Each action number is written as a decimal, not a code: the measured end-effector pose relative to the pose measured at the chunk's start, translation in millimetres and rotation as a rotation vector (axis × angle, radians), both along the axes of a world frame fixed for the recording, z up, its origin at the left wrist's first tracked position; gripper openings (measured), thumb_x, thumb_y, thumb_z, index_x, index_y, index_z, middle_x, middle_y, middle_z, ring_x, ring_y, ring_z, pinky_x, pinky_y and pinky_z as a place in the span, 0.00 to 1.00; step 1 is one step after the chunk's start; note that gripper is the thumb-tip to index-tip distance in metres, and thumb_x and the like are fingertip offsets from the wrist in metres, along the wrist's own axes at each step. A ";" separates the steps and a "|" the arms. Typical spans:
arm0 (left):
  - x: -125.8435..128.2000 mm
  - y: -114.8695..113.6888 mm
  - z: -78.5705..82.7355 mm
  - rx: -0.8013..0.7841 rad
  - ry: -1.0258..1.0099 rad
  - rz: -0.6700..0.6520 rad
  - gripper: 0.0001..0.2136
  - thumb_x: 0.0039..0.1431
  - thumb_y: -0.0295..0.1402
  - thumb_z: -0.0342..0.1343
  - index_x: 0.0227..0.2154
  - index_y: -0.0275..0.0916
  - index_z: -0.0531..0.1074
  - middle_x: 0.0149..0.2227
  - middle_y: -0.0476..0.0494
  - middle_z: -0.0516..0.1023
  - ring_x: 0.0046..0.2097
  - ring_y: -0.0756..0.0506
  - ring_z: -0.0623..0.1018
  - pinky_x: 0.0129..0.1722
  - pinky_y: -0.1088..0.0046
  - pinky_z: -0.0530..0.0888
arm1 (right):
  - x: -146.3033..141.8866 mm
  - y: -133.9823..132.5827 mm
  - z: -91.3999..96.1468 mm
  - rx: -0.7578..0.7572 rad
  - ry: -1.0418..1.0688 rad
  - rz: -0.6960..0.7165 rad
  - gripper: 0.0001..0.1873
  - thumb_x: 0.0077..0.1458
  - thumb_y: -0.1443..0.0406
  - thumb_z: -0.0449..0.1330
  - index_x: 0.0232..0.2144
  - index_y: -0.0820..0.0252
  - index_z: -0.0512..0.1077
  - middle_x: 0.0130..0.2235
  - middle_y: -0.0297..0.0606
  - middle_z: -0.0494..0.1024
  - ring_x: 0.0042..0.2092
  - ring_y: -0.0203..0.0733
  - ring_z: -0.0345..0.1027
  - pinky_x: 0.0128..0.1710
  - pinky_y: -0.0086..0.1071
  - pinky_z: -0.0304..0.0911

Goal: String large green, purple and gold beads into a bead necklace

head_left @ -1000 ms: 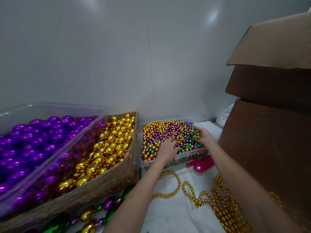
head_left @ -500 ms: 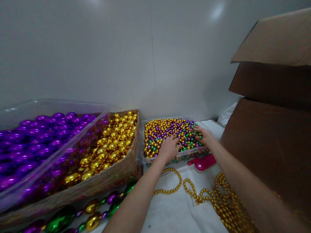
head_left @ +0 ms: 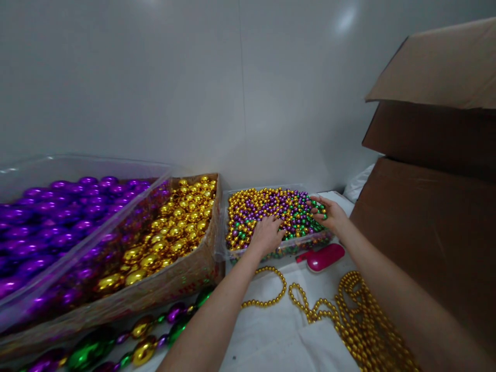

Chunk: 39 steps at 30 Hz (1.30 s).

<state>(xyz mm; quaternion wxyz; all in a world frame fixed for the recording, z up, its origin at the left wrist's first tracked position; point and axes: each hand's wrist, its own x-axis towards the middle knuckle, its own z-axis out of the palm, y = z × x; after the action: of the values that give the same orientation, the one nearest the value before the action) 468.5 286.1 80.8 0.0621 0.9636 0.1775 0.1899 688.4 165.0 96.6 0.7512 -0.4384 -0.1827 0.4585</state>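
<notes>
The left hand (head_left: 267,235) lies palm down on the small mixed beads (head_left: 267,204), its fingers loosely spread and flat on the heap near the front edge. The right hand (head_left: 331,216) rests at the right end of the same heap, with its fingers half curled over a patch of green beads. Whether it has any pinched between them I cannot tell. The gold, purple and green beads fill a shallow clear plastic tray (head_left: 226,247), which sits against the wall straight ahead of the person.

Just in front of the tray lies a glossy pink object (head_left: 321,258) on the white table covering (head_left: 279,341). Gold bead strands (head_left: 349,320) loop across the covering between the forearms and to the right. To the left, touching the tray, a cardboard box (head_left: 174,284) holds large gold beads, and beside it a clear bin (head_left: 77,165) holds large purple ones. A string of big green, gold and purple beads (head_left: 143,346) runs along the near edge. A large open carton (head_left: 426,232) stands at the right, and a plain white wall (head_left: 155,77) is behind it all.
</notes>
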 end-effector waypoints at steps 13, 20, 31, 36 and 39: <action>6.9 -39.8 29.8 -0.023 -0.212 0.002 0.13 0.65 0.36 0.40 0.42 0.40 0.69 0.43 0.43 0.72 0.48 0.46 0.69 0.48 0.68 0.67 | -65.0 21.9 6.7 -0.010 0.017 0.093 0.23 0.61 0.50 0.46 0.33 0.64 0.68 0.24 0.35 0.70 0.21 0.33 0.61 0.16 0.25 0.54; 24.0 -69.8 57.0 -0.058 0.050 0.067 0.12 0.57 0.29 0.48 0.40 0.33 0.72 0.42 0.37 0.73 0.44 0.41 0.73 0.44 0.63 0.70 | -100.5 26.3 0.7 -0.045 0.106 0.063 0.27 0.57 0.44 0.45 0.30 0.60 0.69 0.26 0.39 0.74 0.36 0.45 0.69 0.34 0.37 0.67; 20.1 -66.4 74.7 -0.286 0.069 -0.008 0.10 0.49 0.24 0.55 0.35 0.33 0.75 0.36 0.39 0.77 0.43 0.40 0.74 0.45 0.62 0.69 | -110.7 9.7 0.0 0.058 0.156 0.077 0.25 0.58 0.44 0.44 0.30 0.57 0.66 0.23 0.33 0.70 0.25 0.37 0.64 0.23 0.28 0.61; 14.6 -36.0 59.8 -0.344 -0.085 -0.035 0.11 0.57 0.28 0.47 0.39 0.38 0.74 0.35 0.46 0.79 0.36 0.49 0.76 0.37 0.74 0.72 | -101.0 7.2 2.6 0.112 0.156 0.119 0.26 0.61 0.47 0.41 0.31 0.60 0.66 0.23 0.37 0.70 0.22 0.36 0.61 0.14 0.23 0.50; 6.6 -13.9 49.0 -0.341 -0.196 0.106 0.11 0.59 0.29 0.47 0.38 0.35 0.73 0.38 0.42 0.77 0.40 0.46 0.75 0.41 0.70 0.71 | -97.2 3.1 5.1 0.145 0.169 0.141 0.26 0.62 0.49 0.39 0.37 0.61 0.67 0.29 0.42 0.73 0.27 0.38 0.66 0.13 0.22 0.51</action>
<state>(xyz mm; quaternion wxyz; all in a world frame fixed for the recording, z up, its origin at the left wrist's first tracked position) 475.1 272.1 129.7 0.2315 0.9053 0.2508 0.2529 591.2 168.1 101.7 0.7594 -0.3289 -0.1819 0.5310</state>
